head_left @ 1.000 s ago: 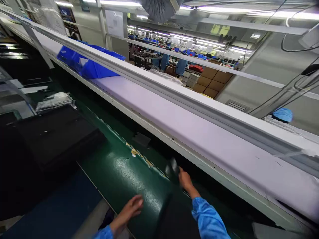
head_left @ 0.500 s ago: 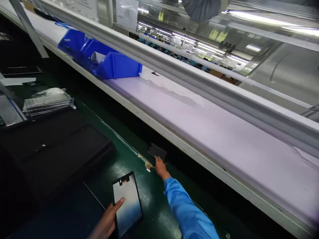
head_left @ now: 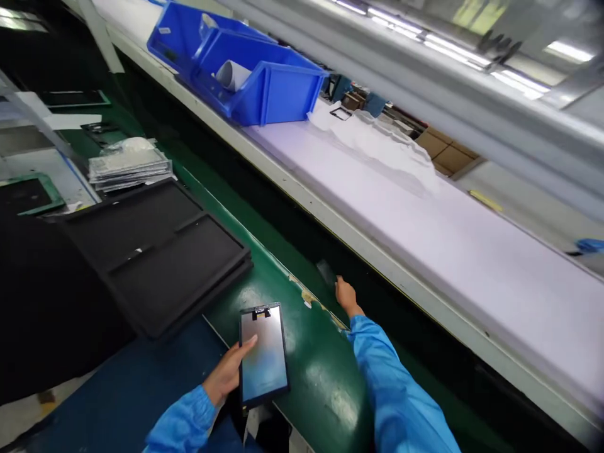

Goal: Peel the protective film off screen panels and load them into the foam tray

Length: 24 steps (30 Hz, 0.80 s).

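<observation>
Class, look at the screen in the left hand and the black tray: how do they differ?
The screen is held in the left hand; no hand touches the tray. The screen's face is pale and shiny, while the tray is dull black. The tray also looks larger than the screen. Both are roughly rectangular, with dark edges.

The screen (head_left: pixel 270 371) is in the left hand (head_left: pixel 226 375). Trays (head_left: pixel 182 267) lie on the surface (head_left: pixel 325 377) ahead-left of that hand, packets (head_left: pixel 132 167) beyond. Past the right hand (head_left: pixel 348 297), the shelf (head_left: pixel 377 201) carries bins (head_left: pixel 289 93).
</observation>
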Tool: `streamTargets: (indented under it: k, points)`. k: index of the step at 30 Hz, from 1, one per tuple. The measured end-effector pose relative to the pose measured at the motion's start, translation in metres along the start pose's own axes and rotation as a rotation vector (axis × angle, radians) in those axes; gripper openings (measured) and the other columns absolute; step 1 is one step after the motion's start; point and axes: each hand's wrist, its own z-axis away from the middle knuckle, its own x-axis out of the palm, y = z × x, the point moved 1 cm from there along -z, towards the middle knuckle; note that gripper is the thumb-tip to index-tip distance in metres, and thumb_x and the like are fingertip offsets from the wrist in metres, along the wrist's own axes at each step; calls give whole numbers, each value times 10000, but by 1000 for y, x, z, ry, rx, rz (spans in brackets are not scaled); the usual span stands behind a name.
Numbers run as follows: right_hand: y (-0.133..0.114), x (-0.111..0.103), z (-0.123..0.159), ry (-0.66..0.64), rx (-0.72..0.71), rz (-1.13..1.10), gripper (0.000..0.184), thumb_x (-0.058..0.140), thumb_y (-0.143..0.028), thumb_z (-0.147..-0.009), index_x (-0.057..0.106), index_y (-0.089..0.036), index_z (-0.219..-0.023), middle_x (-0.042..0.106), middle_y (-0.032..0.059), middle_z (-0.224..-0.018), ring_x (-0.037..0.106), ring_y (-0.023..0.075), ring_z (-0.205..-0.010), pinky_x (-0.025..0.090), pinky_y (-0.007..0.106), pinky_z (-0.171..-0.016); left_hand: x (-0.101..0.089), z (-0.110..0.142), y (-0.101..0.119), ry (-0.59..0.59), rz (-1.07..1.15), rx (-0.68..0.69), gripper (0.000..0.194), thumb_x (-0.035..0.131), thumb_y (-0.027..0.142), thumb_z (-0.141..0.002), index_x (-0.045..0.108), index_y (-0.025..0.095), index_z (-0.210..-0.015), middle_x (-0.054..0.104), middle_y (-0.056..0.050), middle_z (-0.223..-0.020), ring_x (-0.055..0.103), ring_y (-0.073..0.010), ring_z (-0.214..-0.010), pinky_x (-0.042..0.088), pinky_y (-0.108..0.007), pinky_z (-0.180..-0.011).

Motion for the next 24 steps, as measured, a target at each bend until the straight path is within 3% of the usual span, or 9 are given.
streamTargets:
  k: [2, 6, 8, 11, 14, 18, 24]
  points:
    - [5, -10, 42, 17, -7, -158, 411, 418, -246, -993, 540, -152, -1374, 727, 153, -1170, 681, 253, -1104, 510, 373, -966, 9, 2, 1, -39, -15, -46, 457, 863, 424, -737, 730, 112, -1044, 817, -166, -960, 781, -343, -934, 630, -418, -863]
    - [-3, -1, 157, -58, -89, -956, 414, 523, -438, -928, 604, -189, -1249, 741, 87, -1136, 682, 246, -1061, 543, 388, -936, 34, 4, -7, -138, -100, -88, 452, 849, 406, -762, 710, 96, -1061, 820, -155, -890, 791, -312, -854, 640, -411, -829]
    - [-9, 7, 211, -87, -55, -1226, 461, 592, -513, -879, 612, -194, -1211, 742, 88, -1125, 687, 255, -1046, 542, 404, -944, 48, 7, -18, -210, -171, -107, 439, 838, 396, -775, 704, 84, -1053, 818, -155, -875, 790, -305, -849, 642, -401, -817]
    - [-1, 10, 272, -10, 23, -1318, 473, 643, -543, -839, 625, -198, -1161, 736, 89, -1151, 680, 257, -1066, 518, 415, -986, 65, 17, -37, -280, -259, -163, 423, 835, 376, -781, 705, 75, -1048, 816, -152, -870, 789, -293, -835, 641, -377, -788]
    - [30, 4, 313, 82, 63, -1249, 465, 668, -541, -809, 644, -198, -1121, 734, 87, -1150, 665, 261, -1085, 500, 426, -1005, 78, 32, -55, -314, -353, -202, 425, 856, 347, -759, 706, 87, -1060, 815, -132, -843, 788, -283, -811, 636, -351, -736]
    - [76, 2, 364, 31, 118, -1255, 468, 711, -523, -771, 671, -187, -1094, 752, 69, -1049, 675, 257, -1027, 526, 414, -932, 95, 49, -86, -345, -495, -230, 452, 889, 328, -713, 716, 81, -1050, 812, -135, -818, 783, -287, -765, 623, -344, -678]
    - [114, 36, 439, 95, 206, -1503, 462, 783, -522, -709, 684, -181, -1005, 759, 50, -935, 690, 216, -860, 531, 357, -847, 121, 60, -175, -350, -626, -159, 459, 876, 396, -701, 713, 74, -983, 793, -134, -746, 755, -281, -700, 608, -384, -685]
